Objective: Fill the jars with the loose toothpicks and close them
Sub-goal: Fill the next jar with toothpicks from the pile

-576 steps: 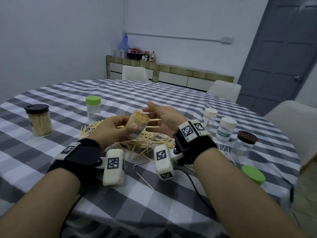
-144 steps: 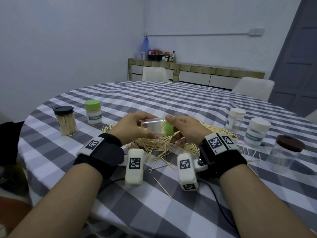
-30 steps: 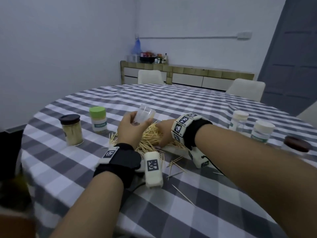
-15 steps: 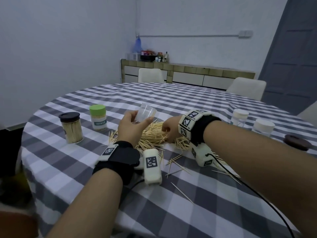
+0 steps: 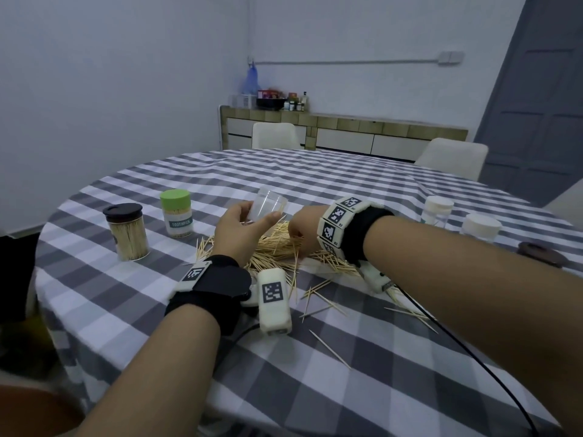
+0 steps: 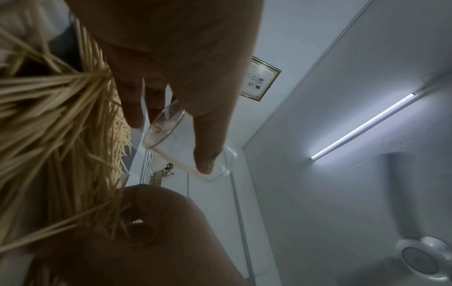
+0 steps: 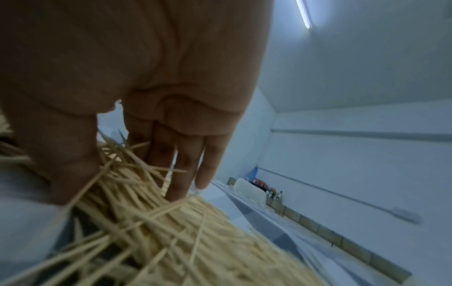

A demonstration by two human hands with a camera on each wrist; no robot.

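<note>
Head view is showing my left hand (image 5: 239,228) holding an empty clear jar (image 5: 268,205) tilted above the toothpick pile (image 5: 280,247) on the table (image 5: 347,357). My right hand (image 5: 304,230) is digging into the pile, fingers (image 7: 181,174) gathering toothpicks. Farther left, two filled, capped jars (image 5: 127,231) are standing.

The left hand (image 5: 241,228) holds an open clear jar (image 5: 268,205), tilted, above the pile of toothpicks (image 5: 280,247) on the checked tablecloth (image 5: 378,357). The right hand (image 5: 304,228) rests with its fingers in the pile. Two filled jars, one with a dark lid (image 5: 127,231) and one with a green lid (image 5: 176,212), stand to the left.
</note>
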